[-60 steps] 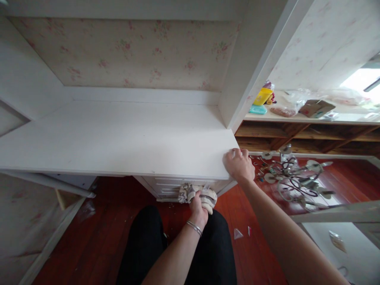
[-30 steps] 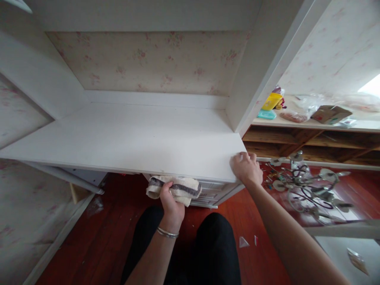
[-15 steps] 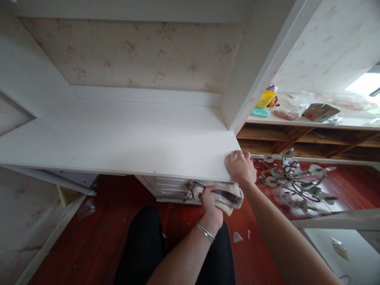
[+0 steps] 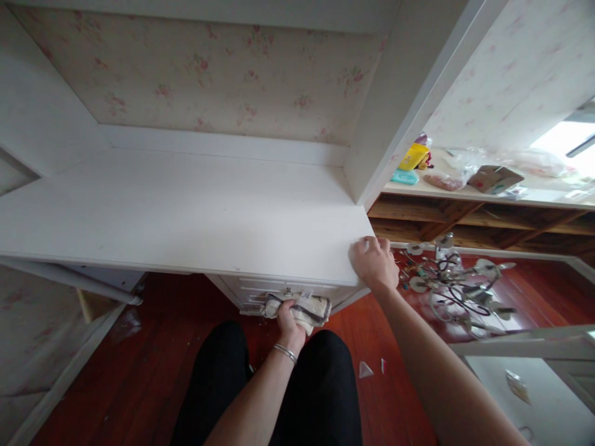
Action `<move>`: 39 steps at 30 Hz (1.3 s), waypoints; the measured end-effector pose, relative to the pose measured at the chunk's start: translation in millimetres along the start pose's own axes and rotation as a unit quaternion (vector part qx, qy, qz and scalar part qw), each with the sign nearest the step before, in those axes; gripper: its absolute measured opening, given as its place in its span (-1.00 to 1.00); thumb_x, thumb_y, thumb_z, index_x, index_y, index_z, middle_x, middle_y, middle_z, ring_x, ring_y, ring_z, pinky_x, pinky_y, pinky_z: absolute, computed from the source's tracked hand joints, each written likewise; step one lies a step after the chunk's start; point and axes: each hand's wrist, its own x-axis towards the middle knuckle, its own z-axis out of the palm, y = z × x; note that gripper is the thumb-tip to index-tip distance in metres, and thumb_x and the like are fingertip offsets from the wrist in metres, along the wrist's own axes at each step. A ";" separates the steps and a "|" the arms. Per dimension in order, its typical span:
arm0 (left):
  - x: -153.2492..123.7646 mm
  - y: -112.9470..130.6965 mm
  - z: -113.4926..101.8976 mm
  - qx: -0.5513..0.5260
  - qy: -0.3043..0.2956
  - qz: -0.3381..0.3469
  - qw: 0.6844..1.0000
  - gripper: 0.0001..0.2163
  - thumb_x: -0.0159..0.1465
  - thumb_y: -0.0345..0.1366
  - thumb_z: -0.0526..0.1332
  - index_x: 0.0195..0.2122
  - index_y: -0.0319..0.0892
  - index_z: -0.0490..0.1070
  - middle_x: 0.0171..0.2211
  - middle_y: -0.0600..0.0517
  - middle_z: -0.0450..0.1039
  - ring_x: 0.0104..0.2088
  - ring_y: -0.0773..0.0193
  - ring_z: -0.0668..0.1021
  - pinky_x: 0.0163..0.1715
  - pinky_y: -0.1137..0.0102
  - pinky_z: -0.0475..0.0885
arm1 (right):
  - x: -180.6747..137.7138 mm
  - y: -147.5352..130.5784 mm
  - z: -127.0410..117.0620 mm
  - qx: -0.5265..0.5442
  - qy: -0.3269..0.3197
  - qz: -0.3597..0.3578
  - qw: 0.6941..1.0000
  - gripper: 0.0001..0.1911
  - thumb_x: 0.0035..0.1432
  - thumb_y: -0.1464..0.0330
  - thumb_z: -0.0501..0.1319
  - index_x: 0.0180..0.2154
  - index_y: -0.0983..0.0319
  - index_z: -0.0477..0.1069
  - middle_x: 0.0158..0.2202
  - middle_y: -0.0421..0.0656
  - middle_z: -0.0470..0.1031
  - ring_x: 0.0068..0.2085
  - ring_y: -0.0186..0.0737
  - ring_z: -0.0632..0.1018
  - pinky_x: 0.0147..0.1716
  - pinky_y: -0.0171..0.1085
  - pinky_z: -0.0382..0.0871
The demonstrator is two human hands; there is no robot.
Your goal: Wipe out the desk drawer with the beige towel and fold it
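My left hand (image 4: 290, 327) is closed around a folded cream towel (image 4: 317, 308) with dark stripes. It holds the towel just below the front edge of the white desk (image 4: 199, 210), in front of the drawer fronts (image 4: 248, 286). The towel hides part of the drawers; whether it touches them I cannot tell. At the desk's right front corner, my right hand (image 4: 376, 265) grips the edge with its fingers curled on the top. A silver bracelet (image 4: 285, 354) circles my left wrist.
A chandelier (image 4: 458, 285) lies on the red wooden floor (image 4: 395, 396) to the right. Behind it runs a low shelf unit (image 4: 493, 217) bearing a yellow container (image 4: 413, 157), a cardboard box (image 4: 496, 179) and plastic bags. A white upright panel (image 4: 400, 105) rises from the desk's right side.
My left hand has moved left and slightly down with the towel, away from the desk's right corner. My right hand keeps its grip on the corner. The view has shifted slightly.
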 end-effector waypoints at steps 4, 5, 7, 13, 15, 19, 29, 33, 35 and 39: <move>12.6 46.2 -14.8 0.006 0.023 0.071 0.997 -0.80 -0.02 -0.42 0.26 -0.33 -0.18 0.37 -0.45 0.06 0.47 -0.44 0.21 0.57 -0.37 0.33 0.48 | -0.7 -0.5 -0.5 0.003 -0.003 0.001 1.000 -0.45 0.33 0.02 -0.15 0.17 0.07 0.32 0.18 -0.01 0.24 0.03 0.13 0.46 -0.03 0.09 0.38; 14.3 58.6 -17.5 0.006 0.029 0.089 0.996 -0.80 -0.02 -0.42 0.26 -0.34 -0.18 0.37 -0.46 0.07 0.47 -0.45 0.22 0.56 -0.38 0.34 0.48 | -0.9 -0.3 -0.4 0.004 -0.003 0.000 1.000 -0.45 0.33 0.02 -0.15 0.17 0.07 0.32 0.18 -0.02 0.24 0.04 0.14 0.45 -0.03 0.10 0.38; 15.8 83.1 -21.5 0.009 0.038 0.123 0.992 -0.81 -0.03 -0.43 0.26 -0.35 -0.18 0.37 -0.46 0.08 0.46 -0.46 0.24 0.55 -0.41 0.37 0.46 | -1.2 0.0 -0.3 0.006 -0.001 -0.002 1.000 -0.44 0.33 0.01 -0.16 0.17 0.06 0.32 0.19 -0.02 0.23 0.04 0.14 0.45 -0.03 0.11 0.38; -5.9 145.0 -16.3 0.007 0.020 0.201 0.979 -0.80 -0.03 -0.46 0.27 -0.34 -0.18 0.38 -0.44 0.12 0.47 -0.43 0.29 0.55 -0.42 0.43 0.46 | -2.1 -1.4 -2.5 0.004 -0.008 0.003 1.000 -0.42 0.32 0.00 -0.19 0.17 0.06 0.31 0.20 -0.01 0.23 0.05 0.17 0.45 -0.03 0.13 0.38; -23.2 159.4 -8.4 -0.001 -0.004 0.217 0.976 -0.79 -0.01 -0.45 0.26 -0.31 -0.17 0.40 -0.41 0.11 0.49 -0.39 0.30 0.57 -0.38 0.43 0.48 | -2.2 -2.1 -3.5 0.007 -0.014 0.005 1.000 -0.42 0.32 0.00 -0.18 0.17 0.06 0.31 0.20 -0.01 0.23 0.05 0.18 0.45 -0.04 0.14 0.38; -61.0 171.7 8.2 -0.008 -0.046 0.210 0.977 -0.79 0.02 -0.42 0.24 -0.27 -0.17 0.44 -0.39 0.08 0.51 -0.37 0.28 0.58 -0.36 0.41 0.50 | -2.5 -2.6 -4.6 0.016 -0.013 0.000 1.000 -0.42 0.32 0.00 -0.18 0.17 0.06 0.31 0.21 -0.01 0.22 0.07 0.19 0.44 -0.03 0.16 0.37; -122.6 85.3 41.6 -0.012 -0.122 0.070 0.990 -0.77 0.06 -0.37 0.23 -0.22 -0.20 0.46 -0.32 -0.01 0.55 -0.29 0.15 0.62 -0.26 0.31 0.53 | -3.1 -3.0 -6.9 0.006 -0.020 0.002 1.000 -0.41 0.32 0.01 -0.19 0.18 0.08 0.30 0.20 0.00 0.22 0.06 0.20 0.44 -0.05 0.12 0.39; -137.6 42.0 53.2 -0.001 -0.150 -0.028 0.988 -0.81 0.08 -0.32 0.24 -0.26 -0.22 0.46 -0.27 -0.08 0.57 -0.28 0.12 0.63 -0.25 0.31 0.54 | -2.8 -3.0 -6.6 0.009 -0.018 0.001 1.000 -0.42 0.32 0.01 -0.19 0.18 0.08 0.30 0.20 -0.01 0.22 0.07 0.20 0.44 -0.04 0.13 0.39; -135.8 24.0 55.7 0.000 -0.157 -0.069 0.985 -0.79 0.07 -0.35 0.25 -0.24 -0.22 0.46 -0.24 -0.10 0.57 -0.26 0.11 0.63 -0.26 0.30 0.55 | -3.0 -3.0 -6.4 0.011 -0.016 0.002 1.000 -0.42 0.32 0.01 -0.19 0.17 0.08 0.31 0.19 -0.01 0.24 0.06 0.20 0.45 -0.05 0.13 0.39; -118.8 -4.5 54.1 -0.022 -0.171 -0.081 0.982 -0.74 0.07 -0.42 0.29 -0.17 -0.20 0.45 -0.20 -0.11 0.55 -0.15 0.11 0.62 -0.16 0.30 0.55 | -2.8 -2.0 -5.0 0.008 -0.008 0.000 1.000 -0.43 0.32 0.01 -0.19 0.16 0.07 0.31 0.19 -0.02 0.25 0.04 0.19 0.46 -0.06 0.13 0.40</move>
